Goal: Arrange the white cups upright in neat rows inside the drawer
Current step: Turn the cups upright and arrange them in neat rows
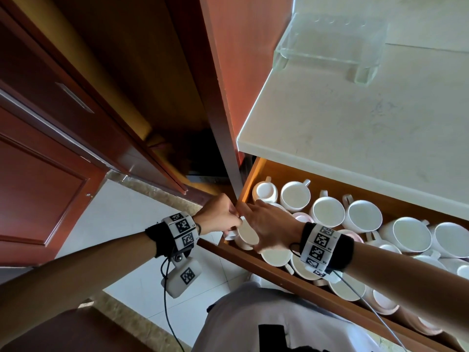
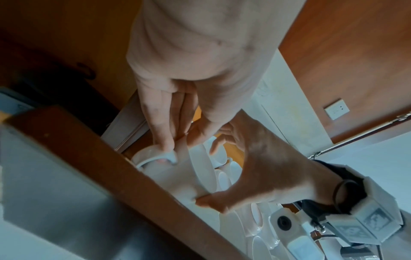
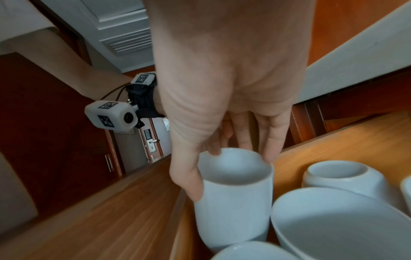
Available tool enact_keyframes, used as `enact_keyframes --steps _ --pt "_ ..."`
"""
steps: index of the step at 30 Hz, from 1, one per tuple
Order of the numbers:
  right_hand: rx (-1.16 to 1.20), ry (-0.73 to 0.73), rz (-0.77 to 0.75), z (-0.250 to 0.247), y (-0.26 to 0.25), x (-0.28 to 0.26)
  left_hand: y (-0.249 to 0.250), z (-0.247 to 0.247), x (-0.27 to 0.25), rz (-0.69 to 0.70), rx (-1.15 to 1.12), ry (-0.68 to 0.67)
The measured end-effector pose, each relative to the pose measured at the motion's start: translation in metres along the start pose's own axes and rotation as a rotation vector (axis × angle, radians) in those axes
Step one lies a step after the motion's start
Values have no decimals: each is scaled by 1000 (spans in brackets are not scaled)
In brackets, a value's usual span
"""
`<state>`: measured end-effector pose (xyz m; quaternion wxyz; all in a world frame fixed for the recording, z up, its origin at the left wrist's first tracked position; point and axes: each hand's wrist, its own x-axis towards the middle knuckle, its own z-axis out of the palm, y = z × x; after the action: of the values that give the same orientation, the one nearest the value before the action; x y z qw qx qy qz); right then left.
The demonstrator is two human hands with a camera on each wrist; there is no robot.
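I had both arms stretched fwd, wrists nearly meeting. My left hand [image 1: 220, 214] was curled, fingertips [image 2: 165, 143] pinching. My right hand [image 1: 269, 226] was palm-down, fingers [image 3: 272, 140] spread & bent, thumb [image 3: 191, 183] pressing.

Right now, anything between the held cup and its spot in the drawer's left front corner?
Nothing visible. The right hand grips the cup by its rim, and the left hand pinches its handle. The cup is already inside the drawer, in that corner, with neighbouring cups crowding its right side. Its base is hidden.
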<state>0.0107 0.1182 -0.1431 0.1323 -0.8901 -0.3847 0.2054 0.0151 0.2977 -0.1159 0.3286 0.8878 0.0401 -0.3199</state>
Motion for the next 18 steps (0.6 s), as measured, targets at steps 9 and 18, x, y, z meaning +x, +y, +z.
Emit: enact_keyframes --steps 9,18 --pt "-133 -70 -156 -24 8 1 1 5 -11 -111 -99 -48" --pt "120 143 103 -22 4 -16 11 -13 -4 75 76 10"
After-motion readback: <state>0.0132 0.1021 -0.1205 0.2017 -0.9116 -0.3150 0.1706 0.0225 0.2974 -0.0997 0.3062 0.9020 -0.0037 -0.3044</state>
